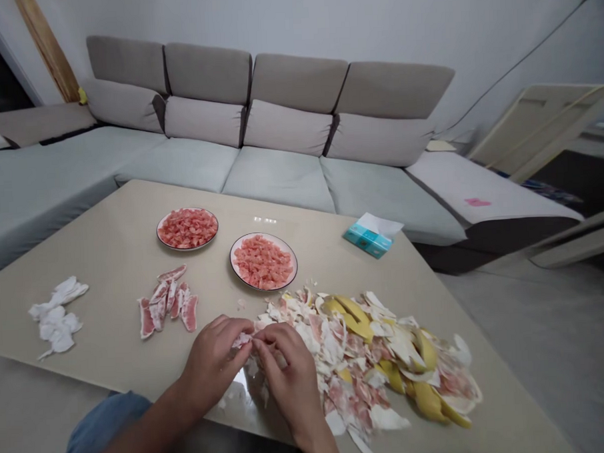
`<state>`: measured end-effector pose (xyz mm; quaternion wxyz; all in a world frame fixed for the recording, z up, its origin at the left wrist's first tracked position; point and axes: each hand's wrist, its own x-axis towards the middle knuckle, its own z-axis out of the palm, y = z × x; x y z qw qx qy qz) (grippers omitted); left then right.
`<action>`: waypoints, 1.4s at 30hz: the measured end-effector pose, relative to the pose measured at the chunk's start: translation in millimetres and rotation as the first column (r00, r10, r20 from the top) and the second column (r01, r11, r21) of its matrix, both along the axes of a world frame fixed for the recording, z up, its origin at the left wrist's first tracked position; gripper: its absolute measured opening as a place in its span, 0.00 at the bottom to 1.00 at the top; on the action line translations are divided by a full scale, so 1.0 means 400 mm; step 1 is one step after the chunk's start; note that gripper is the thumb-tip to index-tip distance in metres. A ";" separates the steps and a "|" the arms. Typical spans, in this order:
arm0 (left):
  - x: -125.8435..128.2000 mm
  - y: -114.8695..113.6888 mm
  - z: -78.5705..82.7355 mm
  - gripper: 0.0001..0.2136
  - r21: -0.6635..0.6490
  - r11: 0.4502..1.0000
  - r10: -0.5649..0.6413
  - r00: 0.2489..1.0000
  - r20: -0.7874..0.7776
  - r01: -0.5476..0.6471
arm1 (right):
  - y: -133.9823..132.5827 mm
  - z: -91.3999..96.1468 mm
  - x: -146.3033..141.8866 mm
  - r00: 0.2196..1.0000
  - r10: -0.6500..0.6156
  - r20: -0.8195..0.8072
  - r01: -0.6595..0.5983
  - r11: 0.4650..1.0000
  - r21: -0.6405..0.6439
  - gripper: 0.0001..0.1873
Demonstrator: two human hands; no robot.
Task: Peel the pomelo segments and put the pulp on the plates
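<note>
1. Two hands meet: your left hand [215,360] and right hand [288,374] pinch what looks like a pomelo segment [243,338] at the near edge of the table [103,262].
2. An uneven pull could tear the flesh or drop it overboard.

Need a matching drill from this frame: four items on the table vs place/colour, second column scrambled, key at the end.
1. tissue box
2. peel pile
3. fruit piece
4. fruit segments

A. pinched between left hand and right hand
B. teal, at the table edge by the sofa
C. pink, on the near side of the left plate
D. yellow and white heap, right part of the table

Pairs: 1-B, 2-D, 3-A, 4-C
</note>
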<state>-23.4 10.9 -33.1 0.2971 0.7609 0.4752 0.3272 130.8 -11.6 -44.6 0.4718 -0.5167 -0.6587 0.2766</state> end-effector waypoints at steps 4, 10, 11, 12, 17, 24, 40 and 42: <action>0.007 -0.003 0.008 0.06 0.009 1.000 -0.006 0.999 0.034 0.006 | -0.006 -0.007 -0.010 0.997 -0.077 -0.032 0.076 0.997 -0.023 0.08; 0.014 -0.003 0.035 0.05 -0.224 0.974 0.098 0.969 0.226 -0.047 | 0.001 0.006 0.002 0.895 -0.180 -0.407 0.046 0.947 -0.319 0.12; 0.014 -0.002 0.038 0.06 -0.279 0.959 0.119 0.956 0.267 -0.041 | 0.003 0.008 0.005 0.873 -0.187 -0.451 0.026 0.940 -0.339 0.12; 0.015 -0.001 0.040 0.06 -0.331 0.943 0.142 0.941 0.308 -0.034 | 0.005 0.009 0.008 0.854 -0.190 -0.484 0.008 0.936 -0.352 0.12; 0.015 0.008 0.035 0.10 -0.505 0.862 0.216 0.867 0.449 0.047 | 0.008 0.005 0.013 0.831 -0.175 -0.528 -0.038 0.929 -0.369 0.12; 0.009 0.014 0.034 0.11 -0.496 0.862 0.126 0.903 0.410 0.105 | 0.004 0.009 0.015 0.860 -0.149 -0.487 -0.044 0.931 -0.363 0.13; 0.007 0.014 0.041 0.11 -0.636 0.749 0.203 0.851 0.484 0.184 | -0.007 0.013 0.002 0.963 -0.131 -0.237 0.071 0.967 -0.246 0.09; 0.003 0.012 0.037 0.12 -0.677 0.688 0.216 0.817 0.534 0.260 | -0.006 0.015 0.004 0.961 -0.148 -0.232 0.090 0.966 -0.244 0.10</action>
